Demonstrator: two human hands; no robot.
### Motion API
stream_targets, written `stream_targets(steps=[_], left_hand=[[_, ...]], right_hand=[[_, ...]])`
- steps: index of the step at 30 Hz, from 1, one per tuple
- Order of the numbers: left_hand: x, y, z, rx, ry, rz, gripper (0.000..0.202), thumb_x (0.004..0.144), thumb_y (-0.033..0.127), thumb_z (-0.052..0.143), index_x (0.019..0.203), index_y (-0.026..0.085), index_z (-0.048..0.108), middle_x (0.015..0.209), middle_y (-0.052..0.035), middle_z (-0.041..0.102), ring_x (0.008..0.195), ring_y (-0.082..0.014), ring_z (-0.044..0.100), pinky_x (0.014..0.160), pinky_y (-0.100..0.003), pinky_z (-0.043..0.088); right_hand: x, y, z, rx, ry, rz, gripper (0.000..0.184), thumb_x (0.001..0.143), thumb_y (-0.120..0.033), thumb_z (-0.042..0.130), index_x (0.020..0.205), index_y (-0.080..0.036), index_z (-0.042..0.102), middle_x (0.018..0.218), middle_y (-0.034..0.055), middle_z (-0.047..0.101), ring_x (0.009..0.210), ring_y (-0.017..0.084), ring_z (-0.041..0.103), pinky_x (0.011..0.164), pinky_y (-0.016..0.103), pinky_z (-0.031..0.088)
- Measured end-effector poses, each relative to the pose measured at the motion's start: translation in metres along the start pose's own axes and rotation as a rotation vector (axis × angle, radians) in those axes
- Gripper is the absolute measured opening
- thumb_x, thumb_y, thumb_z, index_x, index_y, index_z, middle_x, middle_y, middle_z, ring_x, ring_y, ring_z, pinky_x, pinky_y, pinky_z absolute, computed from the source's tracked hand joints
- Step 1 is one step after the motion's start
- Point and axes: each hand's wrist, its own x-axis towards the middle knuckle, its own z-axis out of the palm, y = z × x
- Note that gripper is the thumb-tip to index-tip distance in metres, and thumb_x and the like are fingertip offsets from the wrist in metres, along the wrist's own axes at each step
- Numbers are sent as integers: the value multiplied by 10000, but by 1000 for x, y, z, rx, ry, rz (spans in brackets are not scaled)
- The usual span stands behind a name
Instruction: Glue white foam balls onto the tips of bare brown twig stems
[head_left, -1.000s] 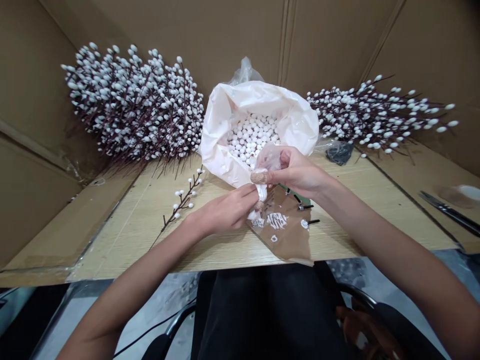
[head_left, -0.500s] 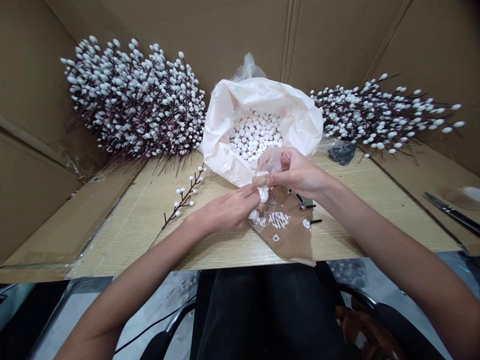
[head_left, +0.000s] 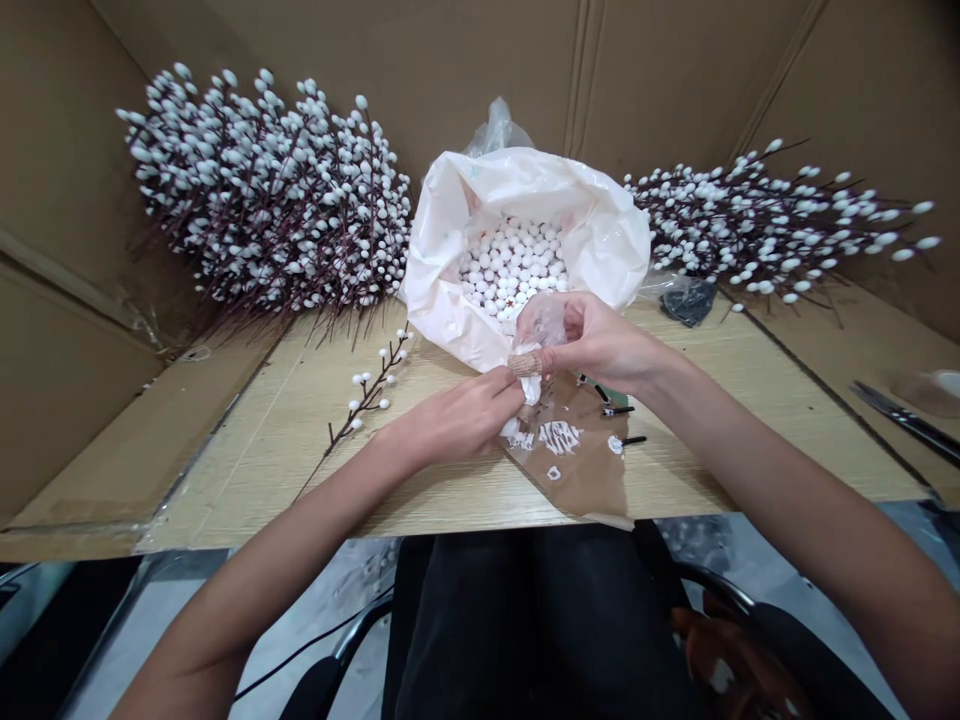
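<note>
In the middle of the table my two hands meet above a brown sheet smeared with white paste (head_left: 577, 480). My right hand (head_left: 600, 340) is closed on a crumpled clear plastic bag (head_left: 546, 322), its thumb tip wrapped in tan tape. White, paste-like material (head_left: 531, 388) shows just below that thumb. My left hand (head_left: 469, 415) is closed beside it, fingertips pressed together; what they hold, if anything, is hidden. Right behind the hands stands an open white bag (head_left: 442, 310) of white foam berries (head_left: 514, 265). A berry branch (head_left: 367, 397) lies left of my left hand.
Big bundles of white-berried stems stand at the back left (head_left: 277, 200) and back right (head_left: 772, 230). Several short black sticks (head_left: 619, 411) lie on the sheet's right side. Scissors (head_left: 907, 420) lie at the far right. Cardboard walls (head_left: 675, 80) enclose the table.
Both hands stay together at nearly the same spot, with only slight movement of the fingers. The whole view has shifted a little.
</note>
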Motion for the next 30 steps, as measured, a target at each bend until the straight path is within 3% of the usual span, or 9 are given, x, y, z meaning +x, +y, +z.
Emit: stream_targets(steps=[15,20,30], left_hand=[[1,3,-3,68,-29,24,234,814,17,370,946,129,527,1113,-157,602,1035,-239,589,882,-333,492],[-1,2,-2,46,11,40,249,843,28,349,979,127,532,1151,-164,595,1068,-241,580,903,-356,491],[-1,5,-3,105,-60,3,318,871,40,292,1051,119,542,1141,-132,607,1120,-200,556,947,-303,453]], right_hand=[[-1,0,-1,-36,-23,0,295,555,-250,870,711,-162,636,661,-25,614,583,91,571,515,207,470],[-1,1,-1,-22,-36,-9,280,588,-245,856,721,-154,628,663,-27,607,588,83,566,518,197,463],[0,2,-3,-17,-75,7,319,600,-263,857,757,-134,612,676,-27,590,596,75,559,528,196,454]])
